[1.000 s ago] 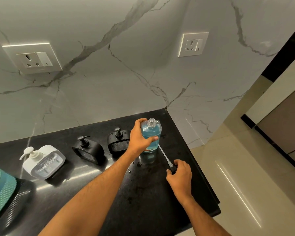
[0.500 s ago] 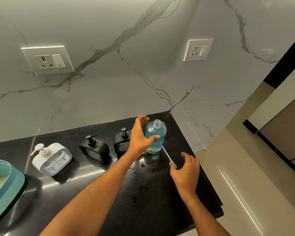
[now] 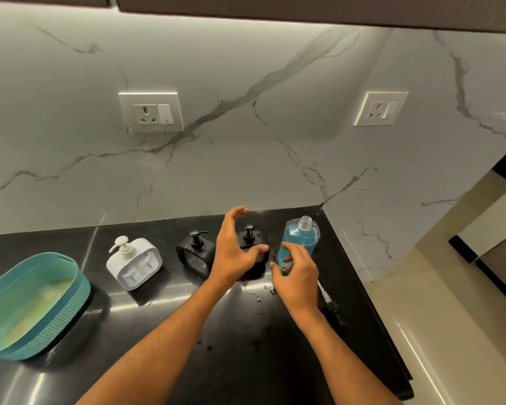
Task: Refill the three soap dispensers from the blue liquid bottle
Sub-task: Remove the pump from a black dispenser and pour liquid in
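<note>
black desk (image 3: 158, 361) carrying everything, teal basket (image 3: 32, 302) far left. white dispenser (image 3: 135, 263), then two black dispensers (image 3: 195, 252) (image 3: 250, 241) in a row, pumps all still screwed on, so none refilled yet. blue liquid bottle (image 3: 301, 241) upright at the right end, uncapped, its pump (image 3: 329, 304) lying beside. left hand (image 3: 234, 252) spread, empty, reaching over the rightmost black dispenser. right hand (image 3: 298, 273) curling about the bottle's base; grip not certain.

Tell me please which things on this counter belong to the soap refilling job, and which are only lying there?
Belong to the job: blue liquid bottle, white dispenser, left black dispenser, right black dispenser, removed pump.

Only lying about: teal basket, two wall sockets.
</note>
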`<state>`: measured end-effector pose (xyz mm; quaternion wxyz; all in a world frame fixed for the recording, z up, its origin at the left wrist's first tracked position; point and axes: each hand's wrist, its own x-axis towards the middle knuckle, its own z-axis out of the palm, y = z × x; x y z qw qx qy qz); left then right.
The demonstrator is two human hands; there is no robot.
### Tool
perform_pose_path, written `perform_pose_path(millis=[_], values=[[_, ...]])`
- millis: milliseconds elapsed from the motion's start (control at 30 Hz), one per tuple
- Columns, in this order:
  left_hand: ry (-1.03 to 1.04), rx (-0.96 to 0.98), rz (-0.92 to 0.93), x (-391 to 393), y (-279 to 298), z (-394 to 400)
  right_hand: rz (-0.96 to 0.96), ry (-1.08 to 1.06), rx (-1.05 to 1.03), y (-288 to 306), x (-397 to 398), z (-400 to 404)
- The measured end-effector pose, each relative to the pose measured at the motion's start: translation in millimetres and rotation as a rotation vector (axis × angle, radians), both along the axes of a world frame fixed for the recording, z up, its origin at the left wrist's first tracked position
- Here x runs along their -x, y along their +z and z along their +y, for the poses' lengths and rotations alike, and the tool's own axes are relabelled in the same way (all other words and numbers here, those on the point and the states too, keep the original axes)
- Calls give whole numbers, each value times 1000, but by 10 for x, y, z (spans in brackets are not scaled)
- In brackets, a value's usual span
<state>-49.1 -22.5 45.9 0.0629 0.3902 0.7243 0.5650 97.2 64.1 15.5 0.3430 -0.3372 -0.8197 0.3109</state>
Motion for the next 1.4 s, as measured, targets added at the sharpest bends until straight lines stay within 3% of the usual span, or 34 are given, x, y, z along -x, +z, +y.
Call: perform_pose_path(millis=[333, 667, 1100, 1400], values=[[25, 399, -99, 322, -312, -91, -286, 147, 79, -129, 527, 102], [-71, 690, 56, 512, -316, 195, -381, 136, 83, -216, 733, 234], [-72, 619, 188, 396, -200, 76, -197, 87, 80, -141, 529, 17], [-76, 532, 152, 50, -214, -650, -198, 146, 20, -95, 65, -495]])
